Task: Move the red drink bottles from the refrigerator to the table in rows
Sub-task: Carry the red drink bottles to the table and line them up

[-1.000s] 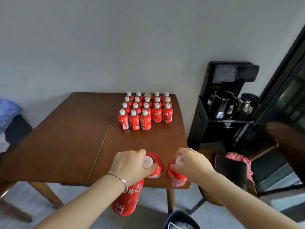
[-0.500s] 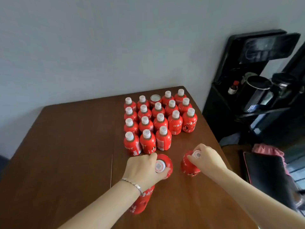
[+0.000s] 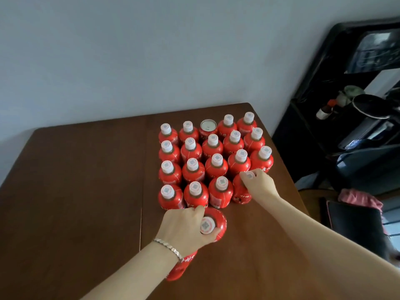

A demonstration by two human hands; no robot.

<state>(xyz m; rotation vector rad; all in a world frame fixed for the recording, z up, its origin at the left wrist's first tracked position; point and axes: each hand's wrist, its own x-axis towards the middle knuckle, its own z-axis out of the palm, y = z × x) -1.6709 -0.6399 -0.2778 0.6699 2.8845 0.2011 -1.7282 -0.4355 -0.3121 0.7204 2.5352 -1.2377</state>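
Note:
Several red drink bottles [image 3: 213,167] with white caps stand in rows on the brown wooden table [image 3: 75,202], near its far right corner. My right hand [image 3: 258,184] pinches the cap of a red bottle [image 3: 241,191] standing at the right end of the front row. My left hand [image 3: 186,228] grips the neck of another red bottle [image 3: 216,224] just in front of that row. A further red bottle [image 3: 180,267] shows under my left wrist; how it is held is hidden.
One red can [image 3: 208,128] with a silver top sits in the back row. A black stand [image 3: 346,137] with a dark kettle [image 3: 368,109] is right of the table. A black bag with pink cloth [image 3: 359,204] lies beside the table's right edge.
Both hands moved forward with their bottles towards the rows. The right-hand bottle now stands at the right end of the front row. The view came closer to the table.

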